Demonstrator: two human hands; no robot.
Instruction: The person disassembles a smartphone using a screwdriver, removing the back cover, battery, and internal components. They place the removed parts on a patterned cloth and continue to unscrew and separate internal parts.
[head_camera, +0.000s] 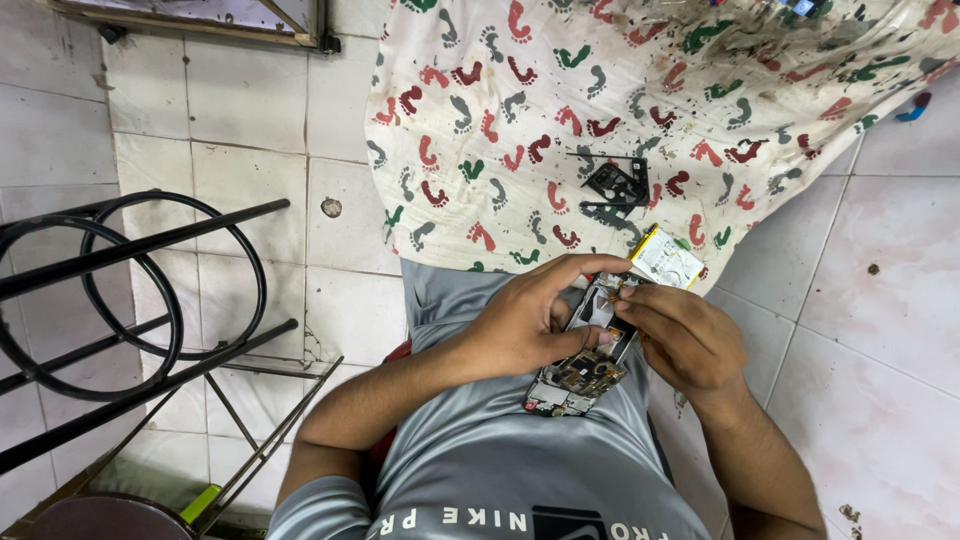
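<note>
My left hand (525, 320) grips an opened phone (578, 375) from its left side, over my lap; its circuit board and inner parts are bare. My right hand (685, 340) comes in from the right, with its fingertips pinched together on the phone's upper end. A flat white and yellow battery (665, 258) sticks out tilted just above those fingertips, at the top of the phone. Whether the fingers also hold a small tool is hidden. My grey shirt (500, 470) lies under both hands.
A white cloth with coloured footprints (560, 90) is spread on the tiled floor (250, 130) ahead, and a black plastic frame part (615, 185) lies on it. A black metal frame with rings (130, 290) stands at the left. A small blue item (912, 110) lies at the far right.
</note>
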